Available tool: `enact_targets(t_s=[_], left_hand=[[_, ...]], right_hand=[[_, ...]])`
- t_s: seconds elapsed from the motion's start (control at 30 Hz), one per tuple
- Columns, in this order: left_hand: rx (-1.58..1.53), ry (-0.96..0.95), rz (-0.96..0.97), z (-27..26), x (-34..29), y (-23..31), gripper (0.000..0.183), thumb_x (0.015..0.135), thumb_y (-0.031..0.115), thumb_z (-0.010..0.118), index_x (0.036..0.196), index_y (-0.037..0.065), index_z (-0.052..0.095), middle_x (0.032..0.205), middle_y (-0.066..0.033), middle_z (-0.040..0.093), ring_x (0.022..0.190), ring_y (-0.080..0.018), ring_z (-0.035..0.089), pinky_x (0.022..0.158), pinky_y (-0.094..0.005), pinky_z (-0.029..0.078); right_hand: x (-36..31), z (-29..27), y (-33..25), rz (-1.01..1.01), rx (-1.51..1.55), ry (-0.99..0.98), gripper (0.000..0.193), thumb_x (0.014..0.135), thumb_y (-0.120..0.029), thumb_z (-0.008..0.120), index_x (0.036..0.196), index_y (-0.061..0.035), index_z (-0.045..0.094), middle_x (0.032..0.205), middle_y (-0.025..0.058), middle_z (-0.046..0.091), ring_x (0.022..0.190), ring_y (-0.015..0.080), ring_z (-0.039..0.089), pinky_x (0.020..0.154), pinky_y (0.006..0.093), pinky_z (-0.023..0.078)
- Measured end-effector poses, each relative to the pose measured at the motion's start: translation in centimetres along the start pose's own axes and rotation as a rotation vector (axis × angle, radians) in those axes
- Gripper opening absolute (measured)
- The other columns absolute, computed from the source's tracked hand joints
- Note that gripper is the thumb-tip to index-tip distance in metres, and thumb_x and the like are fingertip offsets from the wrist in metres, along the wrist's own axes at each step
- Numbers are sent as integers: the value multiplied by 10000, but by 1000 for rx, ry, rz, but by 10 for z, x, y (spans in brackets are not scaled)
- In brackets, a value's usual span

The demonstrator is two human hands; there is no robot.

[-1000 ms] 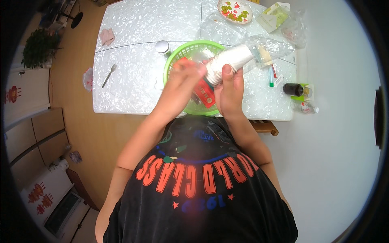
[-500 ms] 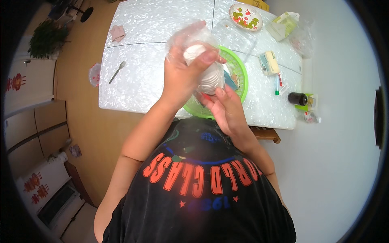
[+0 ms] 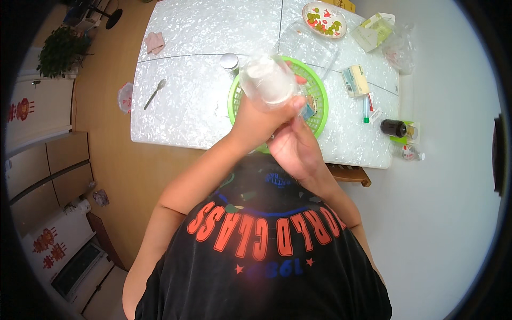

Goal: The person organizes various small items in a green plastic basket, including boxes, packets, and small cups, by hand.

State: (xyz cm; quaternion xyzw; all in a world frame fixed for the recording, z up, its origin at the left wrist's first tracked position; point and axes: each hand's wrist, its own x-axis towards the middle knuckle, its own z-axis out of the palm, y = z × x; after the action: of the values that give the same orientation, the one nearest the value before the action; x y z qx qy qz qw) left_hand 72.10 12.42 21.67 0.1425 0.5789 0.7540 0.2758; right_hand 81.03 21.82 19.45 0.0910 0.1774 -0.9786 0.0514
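Note:
A clear plastic bag of stacked white round pads [image 3: 271, 80] is held up over a green plastic basket [image 3: 323, 114]. My left hand [image 3: 264, 118] is closed around its lower left side, with the thumb across the near end. Close against that end is my right hand [image 3: 297, 146], fingers curled, palm partly turned up; its fingertips are partly hidden behind the left hand and the bag. Inside the basket, small packets [image 3: 309, 110] show to the right of the bag; its other contents are mostly covered.
A silver-lidded jar [image 3: 229, 62] stands by the basket's left rim, and a spoon [image 3: 154, 95] lies farther left. A clear tray [image 3: 306, 48] and a plate of green fruit [image 3: 324, 20] are behind. At right are a box [image 3: 355, 81] and a dark jar [image 3: 393, 128].
The bag has tipped so its round end faces up, and my left hand has shifted lower and nearer to me. The silver-lidded jar has come into sight.

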Motion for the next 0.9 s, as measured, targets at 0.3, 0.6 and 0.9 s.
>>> enact_targets(t_s=[0.3, 0.6, 0.9], left_hand=[[-346, 2, 480, -3, 1, 40, 1206, 642, 190, 931, 1557, 55, 157, 1444, -198, 439, 1290, -273, 514, 1011, -361, 475], [-71, 138, 392, 10, 1, 16, 1012, 805, 466, 794, 1487, -25, 230, 1123, -178, 639, 1190, -326, 569, 1022, -450, 442], [320, 53, 389, -14, -2, 11, 1037, 782, 439, 795, 1520, 13, 203, 1455, -227, 435, 1317, -320, 474, 1087, -456, 401]], right_hand=[[3, -5, -6, -34, -67, 16, 506, 1013, -292, 553, 1441, -63, 409, 1474, 75, 447, 1346, 206, 428, 1110, 419, 335], [-5, 16, 4, 36, -58, 14, 571, 991, -405, 568, 1458, -127, 393, 1480, 42, 439, 1351, 195, 403, 1126, 428, 312], [5, 3, -2, -83, -57, 57, 480, 1001, -245, 579, 1421, -42, 463, 1376, 81, 548, 1288, 204, 486, 1126, 395, 308]])
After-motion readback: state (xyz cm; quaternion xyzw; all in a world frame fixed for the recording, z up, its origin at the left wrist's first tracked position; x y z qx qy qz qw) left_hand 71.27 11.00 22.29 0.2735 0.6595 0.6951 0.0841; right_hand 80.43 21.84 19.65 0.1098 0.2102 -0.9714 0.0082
